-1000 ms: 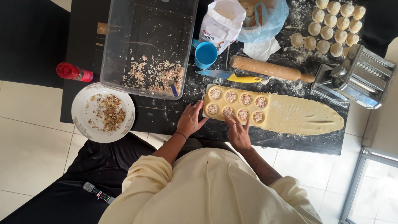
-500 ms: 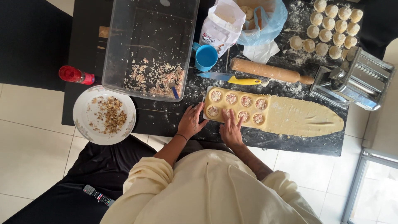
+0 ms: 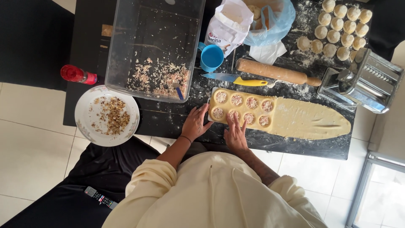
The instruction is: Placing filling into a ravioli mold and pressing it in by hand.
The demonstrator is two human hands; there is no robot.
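Note:
A long sheet of pale dough (image 3: 308,120) lies on the dark, floured table (image 3: 168,120). Its left end covers a mould with several filled round pockets (image 3: 241,107). My left hand (image 3: 195,123) rests flat against the mould's left edge, fingers spread. My right hand (image 3: 235,132) presses with its fingertips on the near row of pockets. Neither hand holds anything.
A clear plastic tub (image 3: 154,46) with chopped filling stands at the back left, a plate of crumbs (image 3: 107,115) and a red bottle (image 3: 77,74) beside it. Behind the mould are a yellow-handled knife (image 3: 236,79), rolling pin (image 3: 276,71), blue cup (image 3: 211,58), flour bag (image 3: 228,25), dough balls (image 3: 337,25) and pasta machine (image 3: 363,82).
My right hand has slid left along the near row of pockets. My left hand has stayed at the mould's left edge.

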